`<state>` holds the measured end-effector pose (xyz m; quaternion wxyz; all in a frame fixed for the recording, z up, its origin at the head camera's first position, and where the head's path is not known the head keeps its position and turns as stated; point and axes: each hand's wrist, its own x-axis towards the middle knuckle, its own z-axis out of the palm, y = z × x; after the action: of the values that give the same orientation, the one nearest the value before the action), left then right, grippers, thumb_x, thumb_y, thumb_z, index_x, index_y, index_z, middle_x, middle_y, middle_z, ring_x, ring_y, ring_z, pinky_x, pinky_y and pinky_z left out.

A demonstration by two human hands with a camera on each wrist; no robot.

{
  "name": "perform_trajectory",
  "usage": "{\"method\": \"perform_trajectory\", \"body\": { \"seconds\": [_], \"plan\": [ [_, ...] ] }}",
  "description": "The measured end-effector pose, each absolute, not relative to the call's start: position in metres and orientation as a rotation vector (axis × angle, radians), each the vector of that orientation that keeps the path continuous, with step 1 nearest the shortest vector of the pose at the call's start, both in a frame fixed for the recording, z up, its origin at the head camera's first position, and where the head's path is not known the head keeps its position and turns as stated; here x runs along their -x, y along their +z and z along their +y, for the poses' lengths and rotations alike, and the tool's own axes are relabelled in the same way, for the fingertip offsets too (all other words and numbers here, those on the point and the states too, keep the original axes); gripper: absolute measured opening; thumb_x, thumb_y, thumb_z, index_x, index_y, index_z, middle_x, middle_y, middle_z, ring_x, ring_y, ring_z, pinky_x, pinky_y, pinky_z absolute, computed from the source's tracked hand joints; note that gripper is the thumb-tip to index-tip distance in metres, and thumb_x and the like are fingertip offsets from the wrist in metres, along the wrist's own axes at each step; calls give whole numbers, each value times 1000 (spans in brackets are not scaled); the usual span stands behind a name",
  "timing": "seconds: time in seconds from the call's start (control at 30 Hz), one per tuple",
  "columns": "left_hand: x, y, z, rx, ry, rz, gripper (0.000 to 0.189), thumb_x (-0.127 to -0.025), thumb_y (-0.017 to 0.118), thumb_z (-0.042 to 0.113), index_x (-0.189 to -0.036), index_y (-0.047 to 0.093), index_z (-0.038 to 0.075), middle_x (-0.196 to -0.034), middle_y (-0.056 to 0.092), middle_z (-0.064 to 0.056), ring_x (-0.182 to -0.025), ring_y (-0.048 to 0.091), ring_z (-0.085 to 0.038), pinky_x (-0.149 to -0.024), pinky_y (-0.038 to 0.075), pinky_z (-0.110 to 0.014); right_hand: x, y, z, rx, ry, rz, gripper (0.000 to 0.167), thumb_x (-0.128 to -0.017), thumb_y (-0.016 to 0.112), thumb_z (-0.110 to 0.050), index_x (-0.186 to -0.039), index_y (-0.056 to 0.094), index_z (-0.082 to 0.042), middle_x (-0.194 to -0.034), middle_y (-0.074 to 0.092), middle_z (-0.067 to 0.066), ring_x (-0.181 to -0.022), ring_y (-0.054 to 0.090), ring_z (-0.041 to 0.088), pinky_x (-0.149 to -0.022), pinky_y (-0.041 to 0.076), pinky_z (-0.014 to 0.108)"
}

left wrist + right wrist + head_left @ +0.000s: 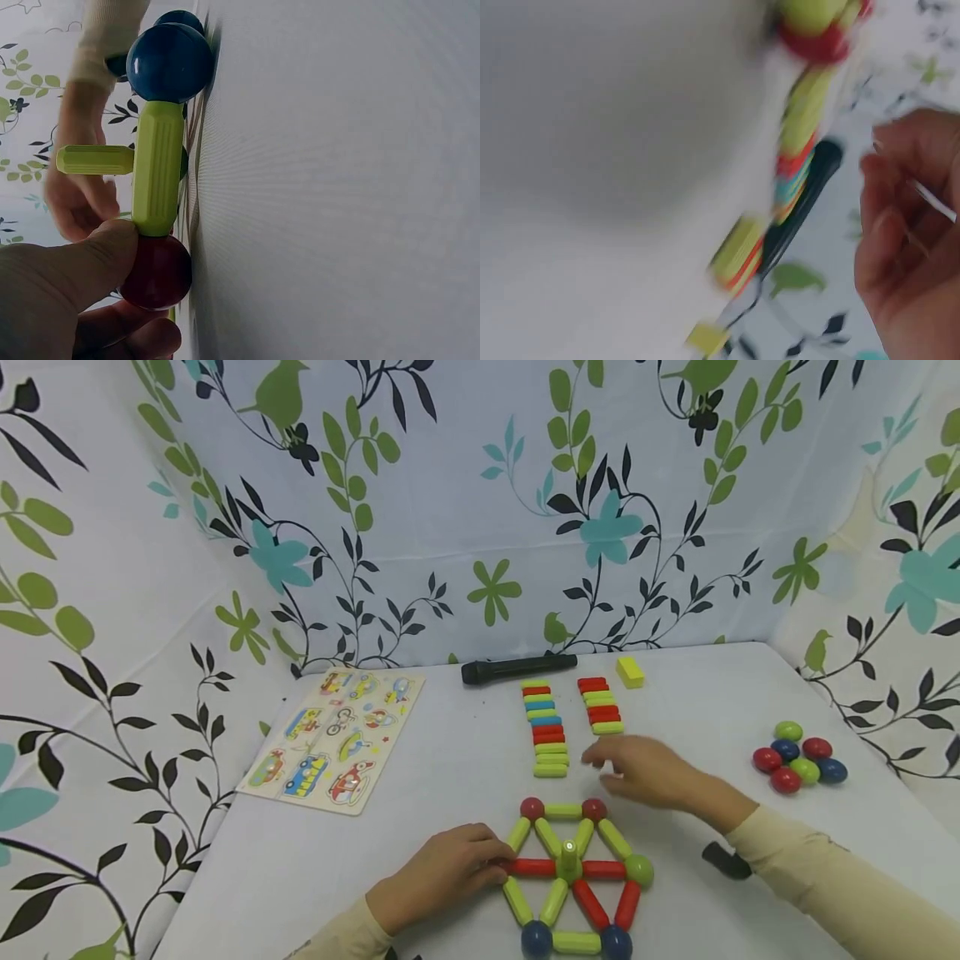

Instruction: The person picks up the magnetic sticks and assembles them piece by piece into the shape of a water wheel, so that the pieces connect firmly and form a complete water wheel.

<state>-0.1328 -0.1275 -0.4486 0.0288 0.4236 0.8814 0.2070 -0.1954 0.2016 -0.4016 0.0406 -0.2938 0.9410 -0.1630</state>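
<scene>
A flat hexagon of magnetic rods and balls lies on the table, with a light green upright rod [569, 853] standing at its centre. My left hand [442, 870] is at the hexagon's left corner. In the left wrist view its thumb and fingers pinch a red ball [157, 274], which the hand covers in the head view. A green rod [158, 169] joins that ball to a blue ball [170, 63]. My right hand [651, 774] hovers beyond the hexagon, near the row of loose rods [550, 737]. Its fingers are loosely bent and hold nothing; the right wrist view is blurred.
A shorter rod row [600, 704] and a yellow block [630, 672] lie farther back, by a black microphone [519, 669]. Several loose balls [805, 770] cluster at the right. A picture puzzle board [333, 739] lies at the left. A patterned cloth [450, 527] hangs behind.
</scene>
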Motion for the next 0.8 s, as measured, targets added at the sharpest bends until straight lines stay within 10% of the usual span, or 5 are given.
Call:
{"method": "perform_trajectory", "body": {
  "seconds": [0.3,0.8],
  "plan": [
    [131,-452,-127,-1291,631,2707,23,-94,75,26,-117,75,24,-103,69,14,-91,60,3,-83,51,-16,261,-424,229,734,-80,3136,30,-86,81,-14,-115,75,-12,-106,70,7,-94,63,26,-76,60,41],
    [132,-449,-124,-1283,610,2712,22,-95,73,27,-117,74,24,-105,68,14,-92,60,3,-83,52,-17,257,-407,269,567,-49,3150,33,-86,80,-16,-117,72,-9,-107,68,11,-97,64,31,-77,59,49]
  ]
}}
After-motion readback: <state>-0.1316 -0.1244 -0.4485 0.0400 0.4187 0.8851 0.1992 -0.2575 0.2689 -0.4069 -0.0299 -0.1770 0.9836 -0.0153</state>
